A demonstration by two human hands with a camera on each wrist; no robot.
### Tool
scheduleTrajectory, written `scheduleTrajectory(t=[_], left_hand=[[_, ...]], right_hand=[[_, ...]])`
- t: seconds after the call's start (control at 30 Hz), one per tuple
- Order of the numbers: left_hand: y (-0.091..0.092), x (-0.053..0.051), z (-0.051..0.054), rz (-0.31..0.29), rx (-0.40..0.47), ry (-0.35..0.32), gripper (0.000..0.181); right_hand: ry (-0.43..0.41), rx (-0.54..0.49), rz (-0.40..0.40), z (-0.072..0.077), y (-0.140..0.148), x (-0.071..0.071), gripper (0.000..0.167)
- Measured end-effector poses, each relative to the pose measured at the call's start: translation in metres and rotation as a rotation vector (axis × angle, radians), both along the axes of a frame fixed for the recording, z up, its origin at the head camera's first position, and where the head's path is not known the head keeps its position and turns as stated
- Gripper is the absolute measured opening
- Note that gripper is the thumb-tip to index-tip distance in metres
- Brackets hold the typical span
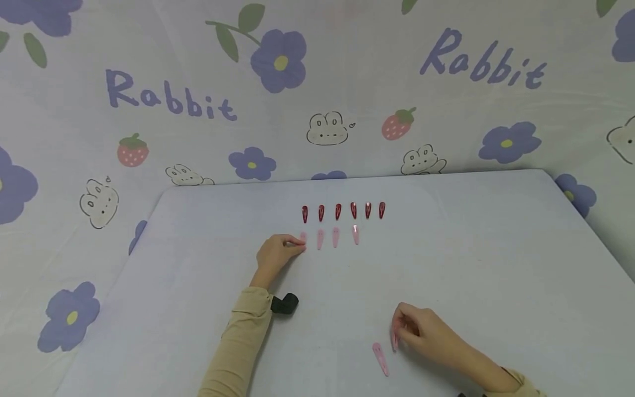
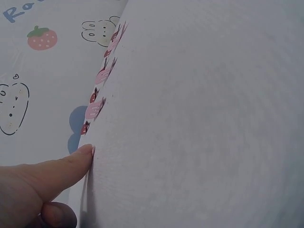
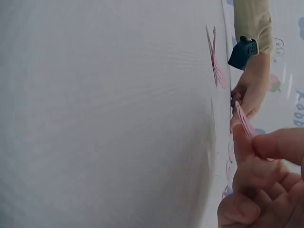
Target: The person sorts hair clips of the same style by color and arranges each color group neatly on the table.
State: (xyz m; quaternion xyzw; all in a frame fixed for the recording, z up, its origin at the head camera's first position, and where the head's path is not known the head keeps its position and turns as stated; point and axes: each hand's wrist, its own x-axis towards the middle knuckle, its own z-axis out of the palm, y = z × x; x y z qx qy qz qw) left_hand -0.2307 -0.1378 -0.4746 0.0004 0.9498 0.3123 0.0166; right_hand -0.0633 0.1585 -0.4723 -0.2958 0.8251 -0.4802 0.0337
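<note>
My left hand (image 1: 278, 255) is at the leftmost pink hair clip (image 1: 303, 236) in a row, thumb and finger at its lower end. In the left wrist view a fingertip (image 2: 85, 149) meets that clip, which is mostly hidden. My right hand (image 1: 429, 333) pinches another pink hair clip (image 3: 244, 118) between thumb and finger, its narrow end pointing down in the head view. Just left of this hand lies a loose pink hair clip (image 1: 380, 359). Three more pink clips (image 1: 335, 237) lie right of my left hand.
Several red hair clips (image 1: 338, 212) form a row behind the pink ones. A white cloth covers the table (image 1: 496, 264), and a printed rabbit-and-flower sheet (image 1: 347, 71) hangs behind it. A dark device (image 1: 285, 304) is strapped to my left wrist.
</note>
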Motion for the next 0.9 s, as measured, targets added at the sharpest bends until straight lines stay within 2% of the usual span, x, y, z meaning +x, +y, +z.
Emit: scheduleTrajectory(t=[0.17,0.4,0.5,0.73,0.9], left_hand=[[0.000,0.000,0.000,-0.001,-0.003,0.001,0.020],[-0.001,0.000,0.001,-0.003,-0.006,0.009,0.020],[-0.001,0.000,0.000,-0.001,-0.003,0.011,0.019],[-0.002,0.000,0.001,0.002,-0.005,0.009,0.020],[-0.002,0.000,0.000,-0.008,0.004,0.011,0.020]], right_hand=[[-0.008,0.026,-0.062,-0.002,0.002,-0.004,0.010],[-0.153,0.089,-0.128,0.004,0.007,-0.018,0.010],[-0.181,0.107,-0.152,0.008,0.008,-0.032,0.011],[-0.148,0.150,-0.186,0.006,0.008,-0.075,0.011],[-0.206,0.198,-0.204,0.008,0.006,-0.112,0.009]])
